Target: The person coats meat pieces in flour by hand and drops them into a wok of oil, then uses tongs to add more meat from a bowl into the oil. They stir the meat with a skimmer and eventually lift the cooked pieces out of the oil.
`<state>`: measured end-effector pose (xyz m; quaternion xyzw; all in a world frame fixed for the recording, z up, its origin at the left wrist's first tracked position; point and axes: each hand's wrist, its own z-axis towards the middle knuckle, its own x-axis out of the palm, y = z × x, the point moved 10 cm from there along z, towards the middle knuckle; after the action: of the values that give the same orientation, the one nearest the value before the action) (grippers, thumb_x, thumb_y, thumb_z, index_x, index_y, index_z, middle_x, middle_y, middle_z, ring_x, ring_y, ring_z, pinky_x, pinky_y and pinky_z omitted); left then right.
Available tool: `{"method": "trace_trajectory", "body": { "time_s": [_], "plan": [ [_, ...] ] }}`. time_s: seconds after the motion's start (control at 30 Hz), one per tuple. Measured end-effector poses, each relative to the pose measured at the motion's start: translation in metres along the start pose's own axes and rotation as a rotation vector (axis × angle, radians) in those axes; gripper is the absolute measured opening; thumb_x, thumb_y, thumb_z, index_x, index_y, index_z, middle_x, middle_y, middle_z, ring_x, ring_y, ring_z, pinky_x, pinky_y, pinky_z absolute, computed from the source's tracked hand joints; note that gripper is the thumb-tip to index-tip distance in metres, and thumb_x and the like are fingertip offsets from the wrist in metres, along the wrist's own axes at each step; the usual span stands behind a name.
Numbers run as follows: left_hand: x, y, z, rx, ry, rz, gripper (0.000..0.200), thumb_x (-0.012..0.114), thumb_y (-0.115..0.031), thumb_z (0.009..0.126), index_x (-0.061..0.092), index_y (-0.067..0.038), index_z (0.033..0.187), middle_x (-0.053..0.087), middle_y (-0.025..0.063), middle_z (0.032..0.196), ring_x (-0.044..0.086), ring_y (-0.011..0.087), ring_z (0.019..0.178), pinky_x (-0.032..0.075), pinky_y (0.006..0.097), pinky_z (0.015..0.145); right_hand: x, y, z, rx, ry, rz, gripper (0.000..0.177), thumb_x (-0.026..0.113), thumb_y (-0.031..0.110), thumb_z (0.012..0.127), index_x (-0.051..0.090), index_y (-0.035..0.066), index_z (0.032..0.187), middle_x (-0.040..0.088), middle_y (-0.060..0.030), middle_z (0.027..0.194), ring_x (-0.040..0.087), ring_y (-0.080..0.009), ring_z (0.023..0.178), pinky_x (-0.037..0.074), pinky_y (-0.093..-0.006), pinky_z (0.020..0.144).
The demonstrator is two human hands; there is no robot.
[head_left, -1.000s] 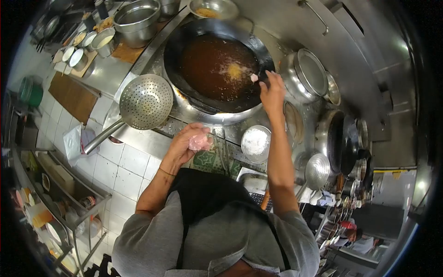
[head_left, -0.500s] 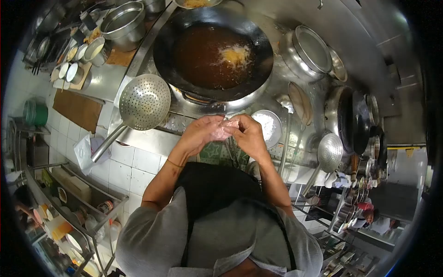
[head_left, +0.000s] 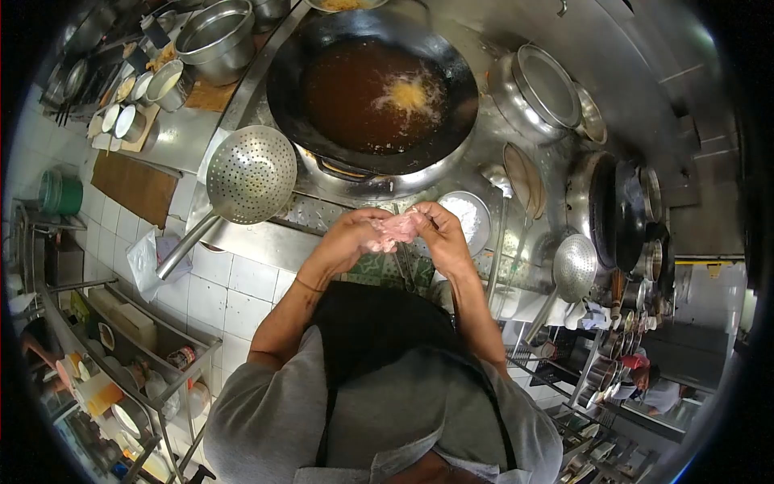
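A pale pink piece of raw meat [head_left: 395,230] is stretched between my two hands, in front of the stove. My left hand [head_left: 351,239] grips its left end, with the fingers curled round it. At the other end my right hand [head_left: 443,234] pinches it between thumb and fingers. Just right of my right hand is a metal bowl of white powder [head_left: 466,219], partly covered by that hand. Beyond both hands a large black wok [head_left: 284,89] holds brown oil, where a yellow piece [head_left: 409,96] bubbles right of the middle.
A perforated strainer [head_left: 251,173] lies left of the wok, its handle over the counter edge. Ladles and another skimmer [head_left: 575,268] lie on the right. Stacked metal pots [head_left: 528,97] stand behind them. A wire shelf of containers [head_left: 173,391] is at lower left.
The meat was bunched between my hands and is now spread wider. My hands have moved slightly apart. The bubbling around the yellow piece in the oil has changed shape.
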<state>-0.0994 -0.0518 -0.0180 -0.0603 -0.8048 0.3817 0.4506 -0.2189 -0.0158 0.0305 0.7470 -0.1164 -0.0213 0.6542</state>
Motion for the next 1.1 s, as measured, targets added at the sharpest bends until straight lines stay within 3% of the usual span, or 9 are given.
{"method": "trace_trajectory", "body": {
  "time_s": [0.07, 0.3, 0.4, 0.57, 0.7, 0.77, 0.9, 0.97, 1.1],
  "plan": [
    [-0.006, -0.001, 0.0, -0.011, -0.006, -0.102, 0.034, 0.048, 0.004, 0.081, 0.054, 0.009, 0.114, 0.063, 0.0201, 0.099, 0.066, 0.0271, 0.083, 0.057, 0.0388, 0.072, -0.011, -0.006, -0.001, 0.032, -0.118, -0.06, 0.014, 0.052, 0.009, 0.096, 0.058, -0.003, 0.099, 0.062, -0.0052, 0.085, 0.056, -0.0101, 0.072, 0.048, -0.0247, 0.068],
    [0.01, -0.006, -0.001, -0.054, 0.029, -0.125, 0.021, 0.053, -0.002, 0.085, 0.059, 0.005, 0.104, 0.064, 0.0181, 0.094, 0.066, 0.0248, 0.08, 0.058, 0.0373, 0.067, -0.005, -0.022, -0.002, 0.161, -0.027, 0.204, 0.026, 0.046, 0.019, 0.1, 0.057, -0.002, 0.109, 0.062, -0.0052, 0.089, 0.058, -0.0116, 0.082, 0.049, -0.0271, 0.075],
    [0.004, -0.004, 0.006, -0.008, -0.002, -0.123, 0.016, 0.057, -0.009, 0.09, 0.06, 0.002, 0.101, 0.065, 0.0141, 0.09, 0.066, 0.0205, 0.077, 0.058, 0.0339, 0.063, 0.014, -0.02, -0.005, 0.156, 0.06, 0.244, 0.028, 0.054, 0.016, 0.096, 0.054, -0.002, 0.117, 0.062, -0.0049, 0.094, 0.059, -0.0126, 0.088, 0.05, -0.0273, 0.079],
    [-0.008, -0.008, 0.004, 0.063, -0.082, 0.022, 0.018, 0.063, -0.012, 0.088, 0.059, -0.001, 0.102, 0.063, 0.0077, 0.084, 0.061, 0.0144, 0.069, 0.055, 0.0308, 0.059, 0.009, 0.001, 0.0, -0.031, 0.045, -0.042, 0.035, 0.065, 0.0, 0.086, 0.054, 0.0, 0.119, 0.061, -0.0052, 0.102, 0.058, -0.0112, 0.091, 0.049, -0.0258, 0.081],
    [-0.008, -0.014, 0.0, 0.062, -0.168, 0.036, 0.022, 0.064, -0.015, 0.088, 0.059, -0.001, 0.103, 0.062, 0.0059, 0.081, 0.06, 0.0126, 0.067, 0.053, 0.0278, 0.056, 0.002, -0.008, 0.001, 0.022, 0.103, -0.115, 0.034, 0.061, -0.006, 0.085, 0.054, 0.0, 0.118, 0.061, -0.0069, 0.107, 0.057, -0.0123, 0.097, 0.048, -0.0273, 0.084],
    [0.002, 0.002, 0.003, -0.084, -0.039, 0.119, 0.023, 0.065, -0.017, 0.087, 0.061, -0.001, 0.102, 0.061, 0.0039, 0.078, 0.057, 0.0105, 0.064, 0.051, 0.0253, 0.055, 0.006, 0.003, 0.001, -0.038, 0.095, -0.079, 0.031, 0.06, -0.005, 0.086, 0.054, 0.0, 0.116, 0.061, -0.0077, 0.107, 0.057, -0.0128, 0.098, 0.047, -0.0275, 0.086],
    [-0.001, 0.007, 0.0, -0.117, -0.063, 0.133, 0.022, 0.064, -0.018, 0.088, 0.062, 0.0, 0.1, 0.059, 0.0019, 0.075, 0.054, 0.0082, 0.061, 0.048, 0.0229, 0.053, 0.0, -0.01, 0.005, 0.007, 0.089, 0.135, 0.032, 0.062, 0.0, 0.087, 0.055, 0.001, 0.118, 0.06, -0.0063, 0.103, 0.057, -0.011, 0.091, 0.048, -0.0244, 0.078],
    [0.002, -0.003, -0.002, -0.06, -0.062, 0.284, 0.02, 0.062, -0.018, 0.09, 0.063, 0.001, 0.096, 0.056, 0.0, 0.069, 0.05, 0.0065, 0.057, 0.043, 0.0209, 0.049, 0.014, -0.018, -0.001, 0.182, 0.214, 0.435, 0.034, 0.063, 0.006, 0.088, 0.054, 0.0, 0.12, 0.06, -0.0077, 0.104, 0.056, -0.0112, 0.087, 0.046, -0.0233, 0.072],
    [0.014, -0.01, -0.005, 0.016, 0.073, 0.43, 0.02, 0.06, -0.019, 0.091, 0.062, 0.001, 0.093, 0.054, -0.001, 0.065, 0.048, 0.0055, 0.054, 0.037, 0.0204, 0.047, 0.019, -0.015, 0.004, 0.205, 0.191, 0.179, 0.031, 0.064, 0.012, 0.089, 0.057, -0.001, 0.116, 0.061, -0.007, 0.097, 0.055, -0.0108, 0.08, 0.044, -0.023, 0.066]
  ]
}}
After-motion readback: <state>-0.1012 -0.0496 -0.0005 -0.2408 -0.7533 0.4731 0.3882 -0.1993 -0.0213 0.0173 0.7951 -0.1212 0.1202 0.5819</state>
